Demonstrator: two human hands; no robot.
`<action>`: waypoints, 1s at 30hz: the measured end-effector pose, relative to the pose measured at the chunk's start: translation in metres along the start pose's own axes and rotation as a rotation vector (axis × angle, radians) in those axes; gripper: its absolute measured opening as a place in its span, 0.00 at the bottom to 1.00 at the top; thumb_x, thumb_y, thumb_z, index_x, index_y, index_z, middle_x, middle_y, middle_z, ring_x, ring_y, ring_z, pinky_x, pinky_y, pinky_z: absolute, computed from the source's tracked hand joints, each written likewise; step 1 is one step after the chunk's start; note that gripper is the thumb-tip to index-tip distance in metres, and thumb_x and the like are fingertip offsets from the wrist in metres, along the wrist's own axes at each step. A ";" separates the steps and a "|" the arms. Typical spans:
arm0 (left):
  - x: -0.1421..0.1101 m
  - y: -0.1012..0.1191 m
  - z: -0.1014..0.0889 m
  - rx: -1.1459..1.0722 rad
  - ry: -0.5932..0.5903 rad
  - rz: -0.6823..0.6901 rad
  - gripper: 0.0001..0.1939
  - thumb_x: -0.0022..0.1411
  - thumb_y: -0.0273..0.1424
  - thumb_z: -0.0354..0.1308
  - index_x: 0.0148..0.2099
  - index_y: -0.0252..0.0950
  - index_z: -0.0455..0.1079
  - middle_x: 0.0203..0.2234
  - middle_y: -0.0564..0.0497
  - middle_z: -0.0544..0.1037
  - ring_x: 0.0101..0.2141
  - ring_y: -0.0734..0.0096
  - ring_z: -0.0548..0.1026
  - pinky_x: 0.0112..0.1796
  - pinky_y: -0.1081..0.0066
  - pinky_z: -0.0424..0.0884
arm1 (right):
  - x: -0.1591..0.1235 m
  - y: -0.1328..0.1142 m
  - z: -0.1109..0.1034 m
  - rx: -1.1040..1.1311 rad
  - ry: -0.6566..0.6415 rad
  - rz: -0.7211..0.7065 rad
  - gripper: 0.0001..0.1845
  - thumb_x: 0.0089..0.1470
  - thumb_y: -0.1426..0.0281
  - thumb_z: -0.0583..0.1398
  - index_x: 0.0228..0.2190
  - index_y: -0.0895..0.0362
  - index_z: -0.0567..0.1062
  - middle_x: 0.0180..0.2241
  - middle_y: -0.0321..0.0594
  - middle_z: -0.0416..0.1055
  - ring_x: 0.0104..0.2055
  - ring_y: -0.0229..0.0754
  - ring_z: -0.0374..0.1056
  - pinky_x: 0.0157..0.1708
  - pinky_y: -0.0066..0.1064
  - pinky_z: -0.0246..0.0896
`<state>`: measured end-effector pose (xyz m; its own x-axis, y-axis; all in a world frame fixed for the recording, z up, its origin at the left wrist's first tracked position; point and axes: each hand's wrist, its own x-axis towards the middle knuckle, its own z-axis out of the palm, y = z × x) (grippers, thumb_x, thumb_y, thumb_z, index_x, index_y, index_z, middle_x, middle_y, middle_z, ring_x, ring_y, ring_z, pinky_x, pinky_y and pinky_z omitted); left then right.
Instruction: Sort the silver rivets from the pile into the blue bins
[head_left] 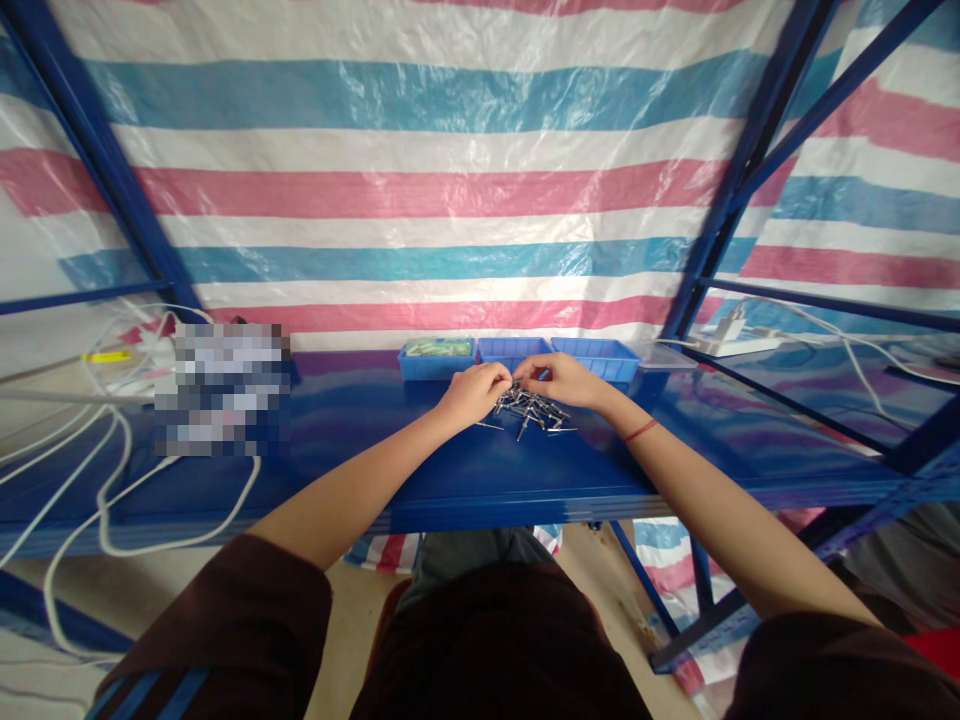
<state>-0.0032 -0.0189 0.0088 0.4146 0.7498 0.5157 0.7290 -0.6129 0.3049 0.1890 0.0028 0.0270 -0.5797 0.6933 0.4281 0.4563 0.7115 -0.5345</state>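
Observation:
Over a pile of small, thin, silvery metal pieces that look like blind rivets, my two hands almost meet. My left hand is closed in a pinch at the pile's left edge. Thumb and fingers of my right hand are also pinched together, just above the back of the pile. Whatever lies between the fingertips is too small and partly hidden to make out. A few loose pieces lie around the pile on the blue tabletop.
Behind my hands stand a blue bin with green-wrapped contents, a middle blue bin and a right blue bin. A clear lid lies beside them. White cables trail at left; a power strip sits at right.

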 end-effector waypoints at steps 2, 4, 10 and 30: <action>0.002 -0.001 0.001 -0.147 0.040 -0.001 0.06 0.61 0.31 0.50 0.37 0.37 0.68 0.33 0.51 0.76 0.37 0.68 0.74 0.39 0.69 0.66 | 0.001 -0.001 0.003 0.101 0.018 0.002 0.11 0.48 0.67 0.58 0.32 0.60 0.76 0.27 0.38 0.72 0.28 0.36 0.65 0.31 0.30 0.60; 0.003 -0.003 0.004 -0.267 0.074 -0.012 0.06 0.60 0.31 0.51 0.36 0.36 0.67 0.31 0.51 0.76 0.35 0.69 0.74 0.39 0.70 0.67 | 0.002 -0.003 0.005 0.181 0.054 0.010 0.12 0.48 0.64 0.59 0.31 0.60 0.75 0.26 0.38 0.72 0.28 0.36 0.65 0.31 0.30 0.60; 0.004 -0.003 0.008 -0.464 0.123 -0.069 0.07 0.59 0.33 0.54 0.38 0.35 0.67 0.31 0.51 0.77 0.34 0.70 0.75 0.38 0.71 0.68 | 0.004 -0.004 0.007 0.331 0.128 0.032 0.15 0.45 0.60 0.62 0.30 0.60 0.75 0.26 0.39 0.72 0.27 0.36 0.65 0.31 0.31 0.60; 0.004 -0.003 0.003 -0.320 0.194 -0.065 0.07 0.56 0.34 0.57 0.33 0.35 0.69 0.32 0.50 0.75 0.34 0.71 0.73 0.40 0.69 0.69 | -0.002 -0.014 -0.001 -0.121 0.144 -0.108 0.09 0.49 0.67 0.57 0.28 0.59 0.75 0.28 0.40 0.73 0.27 0.36 0.65 0.28 0.28 0.58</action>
<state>-0.0020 -0.0129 0.0071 0.2400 0.7474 0.6195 0.5310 -0.6353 0.5607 0.1841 -0.0087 0.0343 -0.5308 0.6154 0.5827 0.4797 0.7850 -0.3921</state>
